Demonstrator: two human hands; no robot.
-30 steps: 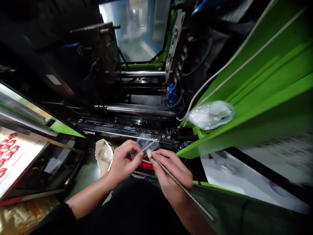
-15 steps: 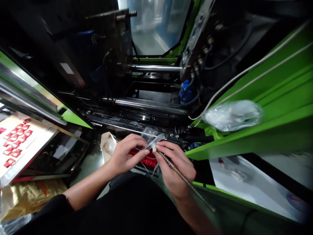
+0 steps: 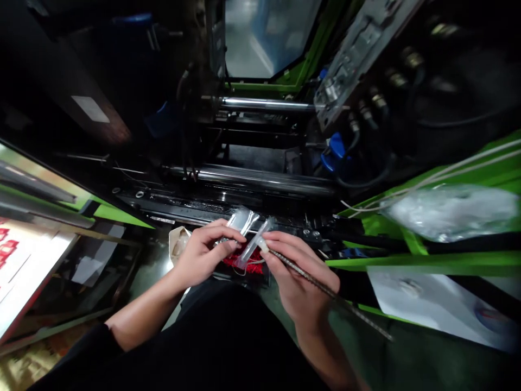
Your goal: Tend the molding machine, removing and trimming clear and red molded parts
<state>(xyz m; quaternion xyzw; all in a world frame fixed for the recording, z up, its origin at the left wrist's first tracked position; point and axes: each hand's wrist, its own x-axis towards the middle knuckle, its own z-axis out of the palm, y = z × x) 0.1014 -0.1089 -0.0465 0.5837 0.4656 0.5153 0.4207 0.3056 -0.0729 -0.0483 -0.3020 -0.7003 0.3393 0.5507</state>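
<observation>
Head view. Both hands meet at lower centre of the frame, in front of the dark bed of a green-framed machine point(image 3: 427, 260).

Left hand point(image 3: 199, 258): fingers curled, thumb and fingertips pinching a clear plastic part point(image 3: 243, 221) that juts up and right from the grip, just above centre of the hands.

Right hand point(image 3: 299, 274): closed around a thin metal rod point(image 3: 325, 290) that runs from its fingertips down to the lower right, past the wrist. The same fingertips also pinch a second clear plastic piece point(image 3: 253, 247), tilted, lying between the two hands; its lower end nearly meets the left fingertips. Whether the two clear pieces touch cannot be told.

Directly beneath the hands: a dark tray holding red material point(image 3: 248, 266). Left of the left hand: a pale open bag point(image 3: 178, 244). Centre of frame: two shiny horizontal bars point(image 3: 260, 179). Right middle: a crumpled clear plastic bag point(image 3: 451, 212) resting on the green ledge, white cables beside it. Lower right: white sheet point(image 3: 431, 304). Far left edge: board with red pieces point(image 3: 6, 241).
</observation>
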